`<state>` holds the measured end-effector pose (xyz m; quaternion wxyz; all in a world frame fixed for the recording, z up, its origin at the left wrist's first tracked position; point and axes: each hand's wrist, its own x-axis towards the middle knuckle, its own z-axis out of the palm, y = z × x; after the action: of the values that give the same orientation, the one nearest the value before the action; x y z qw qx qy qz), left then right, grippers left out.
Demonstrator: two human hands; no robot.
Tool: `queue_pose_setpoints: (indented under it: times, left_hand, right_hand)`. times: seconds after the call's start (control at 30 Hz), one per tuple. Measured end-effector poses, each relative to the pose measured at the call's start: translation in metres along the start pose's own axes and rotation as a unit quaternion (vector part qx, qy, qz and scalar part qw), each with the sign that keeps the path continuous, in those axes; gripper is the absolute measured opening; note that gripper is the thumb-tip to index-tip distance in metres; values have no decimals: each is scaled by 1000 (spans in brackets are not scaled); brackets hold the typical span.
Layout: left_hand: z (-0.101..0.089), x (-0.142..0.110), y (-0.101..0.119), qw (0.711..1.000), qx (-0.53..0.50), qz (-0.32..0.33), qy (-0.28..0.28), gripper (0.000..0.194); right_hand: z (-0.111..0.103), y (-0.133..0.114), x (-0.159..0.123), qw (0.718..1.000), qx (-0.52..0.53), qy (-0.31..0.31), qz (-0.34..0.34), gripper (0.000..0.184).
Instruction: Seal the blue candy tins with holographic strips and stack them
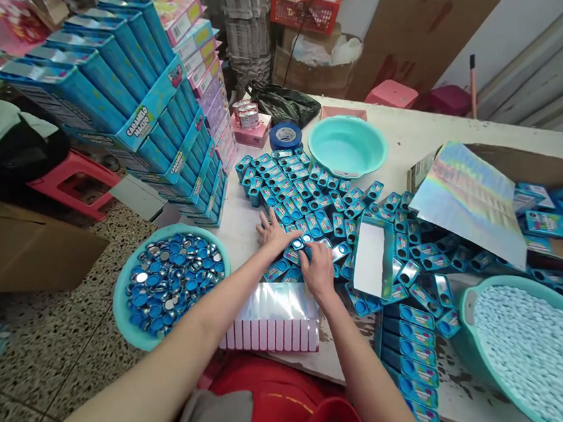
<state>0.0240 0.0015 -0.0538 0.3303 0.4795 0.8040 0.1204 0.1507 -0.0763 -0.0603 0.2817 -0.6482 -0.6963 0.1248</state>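
Several rows of small blue printed boxes, with round openings or caps in their ends, stand packed together on the table. My left hand lies over the near rows, fingers spread and thumb touching a shiny round cap. Close by, my right hand reaches to the same spot, its index finger at a cap and its other fingers curled; what they hold, if anything, is hidden. Left of my arms, a turquoise basin holds many blue and silver round caps.
Tall stacked blue display cartons rise at left. Also on the table are a turquoise basin, blue tape, a blue open tray and a silvery box. At right are a basin of pale-blue candies and a cardboard box.
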Motion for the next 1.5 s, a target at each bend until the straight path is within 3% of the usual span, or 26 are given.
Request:
queue_pose_setpoints:
  times: [0.13,0.5,0.57,0.63,0.7,0.77,0.93,1.03,1.17,1.23,1.33,1.43,1.5]
  left_hand:
    - [-2,4,-3,998,39,32,-26,121]
    - [-32,41,-14,982,33,164,-91,113]
    - [-33,38,-13,985,36,151,-70,105]
    - [-29,28,-12,993,54,97,-33,100]
    - [-22,14,-11,995,87,46,-9,105]
    - [-15,2,-9,992,121,42,-8,110]
    - [-16,-1,-7,972,195,124,-33,101]
    - [-27,6,-13,958,234,164,-20,92]
    - [-34,20,-20,966,247,80,20,95]
    - [-33,26,-21,968,244,58,29,96]
    - [-34,30,-19,963,254,85,30,90]
    - [-50,19,-16,958,271,86,38,87]
    - [-72,4,-10,953,279,93,69,86]
  right_hand:
    - [18,-3,-8,996,-65,-46,33,43]
    - [10,-13,-6,988,-95,-116,27,43]
    - [10,-19,-1,986,-105,-129,17,44]
    - [11,-22,3,984,-106,-146,0,42]
    - [12,-21,6,982,-102,-160,-16,39]
    - [12,-16,6,982,-93,-164,-31,37]
    - [6,-4,-3,989,-58,-131,-43,37]
    - [-13,0,-9,995,-28,-80,-60,32]
    - [-58,18,-14,996,6,-1,-88,27]
    - [-82,37,-18,997,-19,65,-40,27]
    - [-105,75,-25,980,-91,146,96,39]
    - [-109,110,-32,968,-111,89,208,53]
    - [-104,125,-36,965,-87,15,247,46]
